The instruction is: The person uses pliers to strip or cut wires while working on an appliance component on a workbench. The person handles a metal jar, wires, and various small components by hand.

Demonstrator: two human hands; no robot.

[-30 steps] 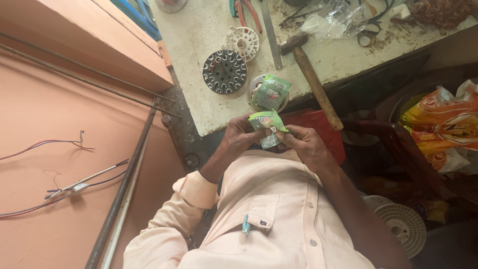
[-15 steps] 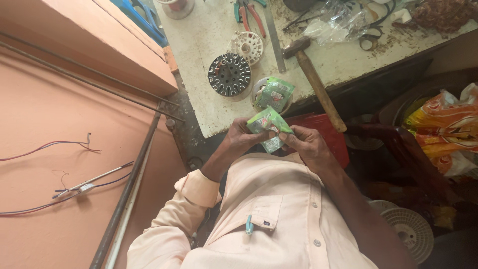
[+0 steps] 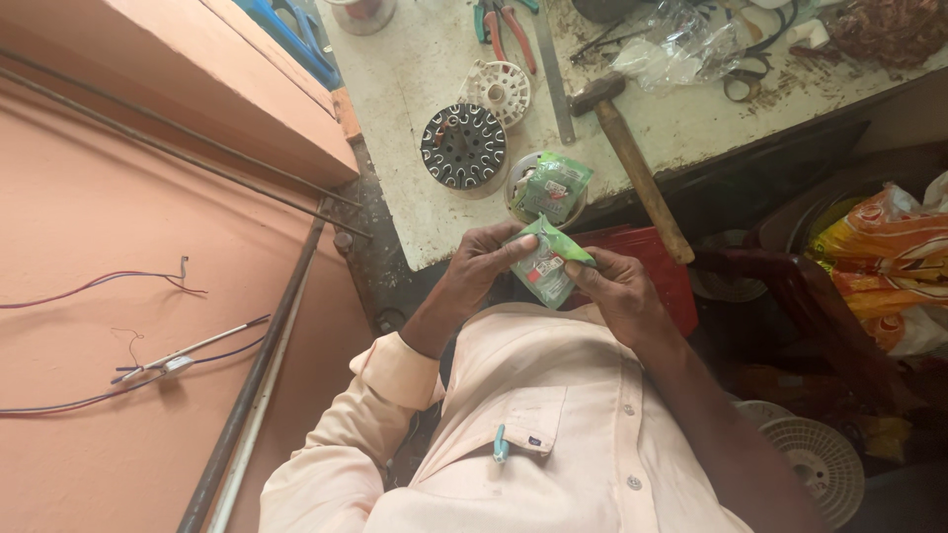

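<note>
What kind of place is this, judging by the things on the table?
Probably a small electrical repair workshop: a dark round motor stator, a wooden-handled hammer and pliers lie on the worn worktable.

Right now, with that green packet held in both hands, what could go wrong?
The green packet is pinched between the left hand and the right hand beyond the table edge, so contents might drop. The hammer handle overhangs that edge near the right hand and could get knocked off.
</note>
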